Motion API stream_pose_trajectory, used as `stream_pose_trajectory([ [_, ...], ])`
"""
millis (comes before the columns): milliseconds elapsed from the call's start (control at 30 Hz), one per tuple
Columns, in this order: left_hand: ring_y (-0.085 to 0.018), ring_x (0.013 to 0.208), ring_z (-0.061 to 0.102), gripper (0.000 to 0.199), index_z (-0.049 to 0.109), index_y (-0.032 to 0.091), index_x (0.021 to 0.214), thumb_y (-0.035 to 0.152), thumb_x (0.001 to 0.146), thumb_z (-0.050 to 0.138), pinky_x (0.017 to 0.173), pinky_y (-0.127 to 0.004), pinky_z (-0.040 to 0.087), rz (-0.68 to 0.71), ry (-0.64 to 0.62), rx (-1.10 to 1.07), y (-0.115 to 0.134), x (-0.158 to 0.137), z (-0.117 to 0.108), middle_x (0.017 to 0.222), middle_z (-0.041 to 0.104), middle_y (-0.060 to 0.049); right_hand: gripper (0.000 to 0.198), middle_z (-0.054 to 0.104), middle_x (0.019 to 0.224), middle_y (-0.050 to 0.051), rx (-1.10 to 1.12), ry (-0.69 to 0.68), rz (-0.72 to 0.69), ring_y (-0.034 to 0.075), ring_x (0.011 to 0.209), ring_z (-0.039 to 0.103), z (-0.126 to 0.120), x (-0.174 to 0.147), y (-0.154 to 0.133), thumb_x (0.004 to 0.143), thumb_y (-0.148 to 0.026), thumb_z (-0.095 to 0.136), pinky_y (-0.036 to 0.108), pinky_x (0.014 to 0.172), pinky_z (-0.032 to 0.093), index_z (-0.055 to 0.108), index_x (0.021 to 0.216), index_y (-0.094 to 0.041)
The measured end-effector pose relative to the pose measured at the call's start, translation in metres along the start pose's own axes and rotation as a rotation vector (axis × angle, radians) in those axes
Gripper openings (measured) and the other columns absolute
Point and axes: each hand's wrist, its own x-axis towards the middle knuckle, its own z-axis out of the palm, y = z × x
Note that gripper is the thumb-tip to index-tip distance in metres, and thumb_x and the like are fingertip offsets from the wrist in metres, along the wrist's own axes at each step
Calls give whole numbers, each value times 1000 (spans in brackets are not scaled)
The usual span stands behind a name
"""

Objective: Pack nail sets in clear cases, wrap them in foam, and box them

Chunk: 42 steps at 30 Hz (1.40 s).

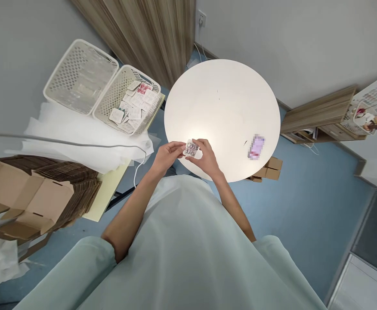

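Between my two hands, over the near edge of a round white table (222, 99), is a small pale pack of shiny rounded pieces (191, 149), set in rows. The pieces look silvery purple, too small to name for certain. My left hand (168, 156) pinches the pack's left edge between thumb and fingertips. On the other side, the thumb and fingers of my right hand (207, 158) are closed on its right edge.
A blurred lilac object (256, 147) lies at the table's right. To the left, a white basket (100, 113) holds many small cards, beside another basket (57, 71) with clear plastic. Folded cardboard boxes (54, 200) are stacked lower left. A grey cable (62, 141) crosses there.
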Motion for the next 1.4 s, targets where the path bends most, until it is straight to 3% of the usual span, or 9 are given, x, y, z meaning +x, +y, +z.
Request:
stream_pose_trajectory([
  [200,-29,106,76,39,79,20,108,48,81,81,97,-43,61,-32,-11,125,-21,44,-40,121,81,-14,72,57,144,12,-192,-79,150,31,137,57,45,29,15,88,-31,87,50,118,54,60,155,-28],
  [400,-31,120,73,30,76,21,111,35,86,73,106,-45,59,-46,19,166,-24,65,-84,134,78,-14,72,57,150,18,-375,-86,331,35,140,57,80,47,24,82,-21,90,54,122,48,64,149,-19],
  [533,-30,120,73,29,75,21,114,33,87,71,107,-44,57,-13,21,143,-19,72,-114,134,77,-14,50,60,150,18,-422,-36,387,33,142,57,89,49,10,89,-21,81,52,125,46,70,138,-18],
  [633,-29,118,73,30,75,21,114,34,88,70,105,-43,58,30,25,110,-14,76,-135,133,77,-13,25,65,144,15,-424,11,352,30,139,59,93,53,-9,95,-19,71,49,123,47,76,119,-21],
  [733,-29,118,73,31,74,21,114,35,88,69,103,-42,58,79,47,60,-7,81,-156,133,77,-13,14,69,138,13,-428,56,299,29,137,61,98,65,-32,96,-18,66,48,121,49,77,103,-23],
  [933,-28,118,72,30,72,21,118,33,91,64,104,-42,57,166,174,-7,16,96,-195,136,75,-14,12,71,134,12,-421,119,194,29,135,63,107,108,-80,96,-20,65,50,119,51,75,92,-24],
  [1133,-31,127,66,34,70,21,125,26,92,63,110,-46,54,259,360,21,30,125,-239,138,69,-15,10,70,136,12,-417,83,96,28,136,63,116,152,-124,97,-22,65,52,122,49,74,93,-25],
  [1300,-42,146,49,42,68,18,130,24,89,70,127,-59,34,323,526,125,31,152,-285,143,62,-21,10,70,136,12,-438,43,24,28,136,63,127,175,-144,99,-23,64,50,122,49,74,96,-25],
  [1400,-46,156,35,51,65,17,137,27,88,76,130,-64,22,278,588,162,32,170,-314,156,53,-24,11,71,135,11,-456,13,7,27,135,63,134,182,-151,99,-24,64,50,123,49,75,97,-26],
])
